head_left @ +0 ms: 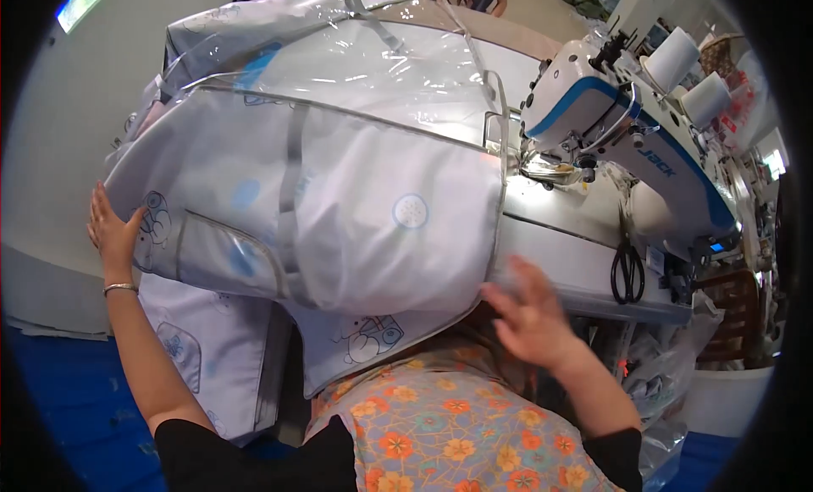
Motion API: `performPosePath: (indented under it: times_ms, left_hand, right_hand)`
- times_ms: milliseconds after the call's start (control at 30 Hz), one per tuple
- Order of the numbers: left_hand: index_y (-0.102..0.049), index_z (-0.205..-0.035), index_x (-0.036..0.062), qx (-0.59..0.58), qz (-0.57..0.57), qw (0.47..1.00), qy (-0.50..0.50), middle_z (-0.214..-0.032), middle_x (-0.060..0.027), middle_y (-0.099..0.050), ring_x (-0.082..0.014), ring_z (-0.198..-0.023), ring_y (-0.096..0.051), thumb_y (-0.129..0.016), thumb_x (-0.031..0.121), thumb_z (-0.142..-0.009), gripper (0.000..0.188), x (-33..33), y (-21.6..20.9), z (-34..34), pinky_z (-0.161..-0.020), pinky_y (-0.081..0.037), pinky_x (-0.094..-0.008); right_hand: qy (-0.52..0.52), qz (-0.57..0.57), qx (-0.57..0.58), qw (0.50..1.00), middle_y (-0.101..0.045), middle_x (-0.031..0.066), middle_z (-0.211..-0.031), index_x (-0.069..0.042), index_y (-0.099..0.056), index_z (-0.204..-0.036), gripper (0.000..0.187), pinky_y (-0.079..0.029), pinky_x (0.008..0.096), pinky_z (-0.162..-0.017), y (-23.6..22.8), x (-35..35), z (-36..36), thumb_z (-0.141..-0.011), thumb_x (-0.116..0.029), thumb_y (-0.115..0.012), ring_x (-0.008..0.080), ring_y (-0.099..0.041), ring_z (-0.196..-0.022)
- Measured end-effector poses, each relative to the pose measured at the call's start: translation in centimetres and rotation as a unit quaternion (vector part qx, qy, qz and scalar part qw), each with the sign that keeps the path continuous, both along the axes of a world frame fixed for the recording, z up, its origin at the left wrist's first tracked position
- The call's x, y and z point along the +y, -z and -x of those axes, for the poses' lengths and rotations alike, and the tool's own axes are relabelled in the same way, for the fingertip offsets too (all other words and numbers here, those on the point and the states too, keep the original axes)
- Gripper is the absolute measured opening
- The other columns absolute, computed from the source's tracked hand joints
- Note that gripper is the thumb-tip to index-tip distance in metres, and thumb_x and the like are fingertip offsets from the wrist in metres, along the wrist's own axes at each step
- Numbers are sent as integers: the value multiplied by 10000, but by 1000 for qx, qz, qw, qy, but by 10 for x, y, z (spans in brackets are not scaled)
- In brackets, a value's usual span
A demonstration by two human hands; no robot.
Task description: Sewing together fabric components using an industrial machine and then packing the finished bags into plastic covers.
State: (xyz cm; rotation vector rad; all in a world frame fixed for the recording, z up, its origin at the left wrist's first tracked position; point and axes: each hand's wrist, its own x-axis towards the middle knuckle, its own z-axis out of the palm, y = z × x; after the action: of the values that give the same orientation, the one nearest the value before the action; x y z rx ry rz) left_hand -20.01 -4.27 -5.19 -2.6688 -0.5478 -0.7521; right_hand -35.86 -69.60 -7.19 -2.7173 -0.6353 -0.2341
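A large pale fabric piece [356,196] with grey straps, grey edge binding and printed drawings spreads over the table in front of me. My left hand [114,225] rests on its left edge, fingers spread and gripping nothing. Blurred by motion, my right hand [533,318] is just off the lower right edge of the fabric; its fingers are apart and nothing shows in them. The bound right edge runs up beside the needle area of a white and blue sewing machine [584,102]. Clear plastic film [423,64] lies crumpled along the far side of the fabric.
Black-handled scissors [627,272] lie on the table right of the fabric. Two white thread cones [675,58] stand behind the machine. More printed fabric [216,348] hangs below at the left. A white bin [728,399] and plastic bags are at the lower right.
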Motion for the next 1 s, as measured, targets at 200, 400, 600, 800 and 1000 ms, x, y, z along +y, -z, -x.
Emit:
performPosePath:
  times_ms: [200, 400, 600, 800, 1000]
  left_hand:
    - [-599, -1252, 97, -4, 155, 986, -64, -1177, -157, -649, -344, -1088, -633, -709, 358, -872, 474, 104, 30, -44, -912, -498, -455]
    - [-654, -1070, 12, -325, 471, 794, 206, -1015, -105, -683, -209, -875, -631, -612, 266, -969, 277, 115, -20, -130, -793, -518, -350]
    - [-611, -1242, 2, -223, 682, 526, 456, -1162, -84, -674, -159, -1035, -646, -546, 80, -954, 305, -171, -181, -256, -905, -525, -279]
    - [-664, -1082, 47, -119, 425, 466, 767, -978, -118, -697, -253, -883, -672, -689, 203, -873, 262, -411, -246, -316, -834, -550, -373]
    - [-664, -1046, 17, -252, -240, 571, 743, -972, -174, -685, -331, -968, -653, -541, 35, -909, 184, -540, -215, -282, -839, -532, -399]
  right_hand:
    - [-27, -28, -147, 988, -602, 143, -1314, -93, -712, -1124, 475, -473, 451, -954, 33, 39, -26, -673, 38, -641, 377, -561, -1117]
    - [-44, -106, -115, 987, -690, 117, -1175, -65, -718, -1056, 398, -539, 417, -810, 22, 36, -21, -676, 31, -649, 332, -633, -969]
    - [-95, -155, -88, 979, -695, 130, -1164, -28, -690, -1053, 354, -560, 411, -753, 21, 51, -56, -708, 34, -642, 324, -662, -909]
    - [-112, -258, -12, 960, -633, 185, -904, -14, -621, -957, 144, -509, 470, -734, 0, 122, -151, -822, -62, -604, 410, -619, -838]
    - [121, -454, -5, 883, -687, 245, -1042, -25, -716, -970, 337, -499, 462, -823, -6, 148, -380, -901, -280, -507, 416, -645, -986]
